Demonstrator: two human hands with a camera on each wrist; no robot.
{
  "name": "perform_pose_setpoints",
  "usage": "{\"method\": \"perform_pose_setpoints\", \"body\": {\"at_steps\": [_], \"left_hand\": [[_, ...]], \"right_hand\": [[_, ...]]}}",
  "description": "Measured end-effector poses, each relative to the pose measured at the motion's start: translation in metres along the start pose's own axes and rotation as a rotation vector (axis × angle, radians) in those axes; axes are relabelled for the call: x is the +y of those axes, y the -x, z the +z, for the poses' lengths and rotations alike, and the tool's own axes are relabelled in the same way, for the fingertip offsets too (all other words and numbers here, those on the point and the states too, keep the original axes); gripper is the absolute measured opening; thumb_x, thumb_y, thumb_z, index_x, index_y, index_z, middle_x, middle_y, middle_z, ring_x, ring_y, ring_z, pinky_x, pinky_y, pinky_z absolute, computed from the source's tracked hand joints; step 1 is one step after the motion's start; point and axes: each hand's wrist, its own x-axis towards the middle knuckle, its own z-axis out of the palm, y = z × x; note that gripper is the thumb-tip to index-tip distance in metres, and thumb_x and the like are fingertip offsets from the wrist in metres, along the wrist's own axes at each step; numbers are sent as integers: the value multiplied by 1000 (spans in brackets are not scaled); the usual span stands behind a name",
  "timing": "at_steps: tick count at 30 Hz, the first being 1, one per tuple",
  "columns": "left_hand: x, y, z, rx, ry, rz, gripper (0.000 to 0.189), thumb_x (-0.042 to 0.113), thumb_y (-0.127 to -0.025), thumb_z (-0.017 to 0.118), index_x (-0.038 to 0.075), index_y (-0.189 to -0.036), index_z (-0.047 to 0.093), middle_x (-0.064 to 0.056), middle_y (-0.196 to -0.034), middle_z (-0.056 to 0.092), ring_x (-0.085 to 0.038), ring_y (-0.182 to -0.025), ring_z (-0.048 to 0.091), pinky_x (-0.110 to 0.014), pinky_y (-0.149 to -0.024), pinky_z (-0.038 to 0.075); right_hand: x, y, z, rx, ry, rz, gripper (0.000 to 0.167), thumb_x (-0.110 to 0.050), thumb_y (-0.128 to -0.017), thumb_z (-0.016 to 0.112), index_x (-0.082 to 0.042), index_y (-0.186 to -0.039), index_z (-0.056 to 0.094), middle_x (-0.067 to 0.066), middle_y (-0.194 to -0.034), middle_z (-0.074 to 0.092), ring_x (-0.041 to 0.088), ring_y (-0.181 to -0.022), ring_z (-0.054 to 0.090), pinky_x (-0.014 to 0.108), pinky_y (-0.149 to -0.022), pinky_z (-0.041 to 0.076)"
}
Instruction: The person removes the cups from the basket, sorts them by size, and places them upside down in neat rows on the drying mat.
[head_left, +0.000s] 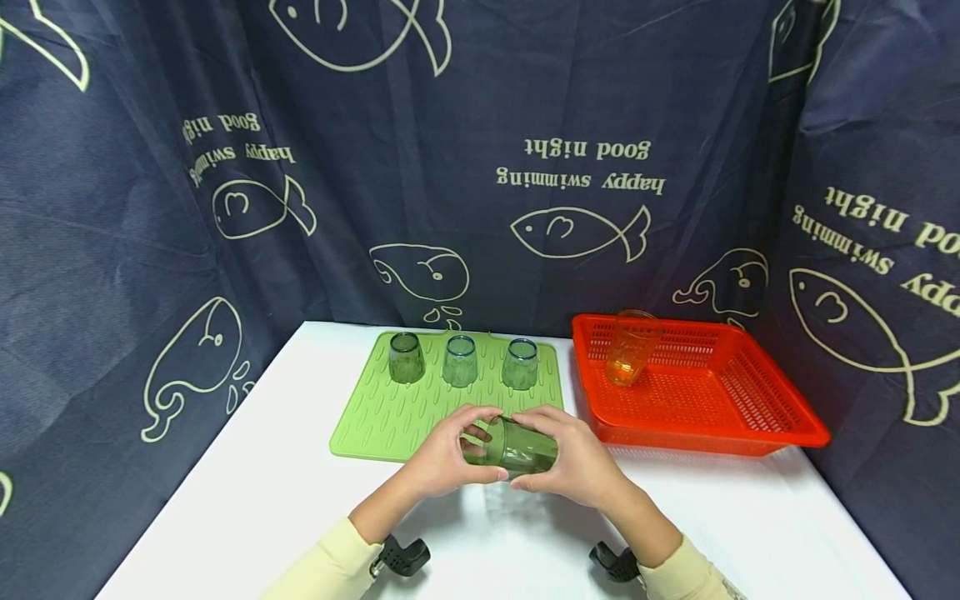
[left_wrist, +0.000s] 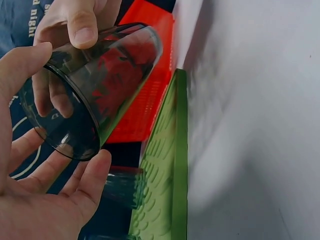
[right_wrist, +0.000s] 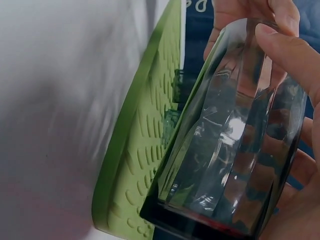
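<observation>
Both hands hold a clear, dark green-tinted drinking glass [head_left: 528, 452] on its side above the table's front part. My left hand [head_left: 438, 457] has its thumb and fingers around the wide open rim, as the left wrist view shows. On the other end, my right hand [head_left: 576, 460] grips the faceted glass [right_wrist: 220, 135] near its thick base, thumb across the wall. Behind the hands, a green textured mat [head_left: 382, 417] carries a row of tinted glasses: a dark one [head_left: 406, 360], a green one [head_left: 460, 363] and a blue-rimmed one [head_left: 520, 367].
To the right of the mat stands a red perforated plastic basket [head_left: 697, 429], with an amber-tinted glass [head_left: 630, 354] leaning inside at its left. All rest on a white table [head_left: 247, 500]. Dark blue curtain [head_left: 480, 108] with fish drawings surrounds the table's back and sides.
</observation>
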Motion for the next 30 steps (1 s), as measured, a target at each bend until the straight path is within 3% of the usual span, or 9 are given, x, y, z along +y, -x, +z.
{"method": "perform_pose_setpoints", "body": {"at_steps": [8, 12, 17, 22, 25, 30], "left_hand": [[-2, 3, -8, 30, 24, -32, 80, 16, -73, 93, 17, -144, 55, -12, -136, 57, -29, -116, 64, -36, -94, 60], [-3, 6, -15, 44, 56, -43, 82, 13, -74, 93, 12, -145, 53, -12, -139, 55, -30, -117, 63, -34, -94, 60], [-4, 10, -23, 48, 93, -39, 82, 10, -73, 93, 15, -145, 54, -10, -139, 55, -30, -116, 63, -35, -94, 60], [-7, 13, -28, 55, 117, -6, 81, 6, -73, 91, 11, -145, 53, -12, -138, 56, -33, -116, 63, -36, -93, 60], [-8, 15, -30, 61, 130, 13, 82, 3, -72, 91, 7, -144, 52, -14, -137, 56, -35, -115, 63, -35, -93, 60], [-10, 18, -32, 57, 160, 31, 83, -2, -71, 89, 1, -144, 50, -16, -138, 54, -31, -114, 62, -32, -93, 60]], "right_hand": [[4, 0, -5, 36, -10, -55, 82, -40, -60, 101, -22, -133, 69, -12, -128, 67, 11, -110, 67, 35, -90, 59], [7, 2, -8, 59, -22, -57, 82, -40, -59, 101, -24, -133, 68, -9, -128, 68, 14, -114, 68, 41, -93, 59], [15, 3, -10, 80, -54, -51, 80, -42, -60, 100, -26, -132, 68, -4, -127, 70, 15, -116, 67, 44, -97, 58], [22, 4, -10, 92, -95, -29, 77, -50, -63, 97, -30, -132, 68, -10, -130, 67, 14, -123, 64, 48, -106, 53], [28, 6, -7, 104, -169, -18, 73, -46, -66, 96, -30, -131, 68, -10, -130, 67, 14, -120, 64, 40, -101, 56], [37, 10, -4, 89, -402, 22, 65, -25, -72, 96, -23, -131, 68, 8, -130, 67, 14, -113, 64, 25, -94, 56]]}}
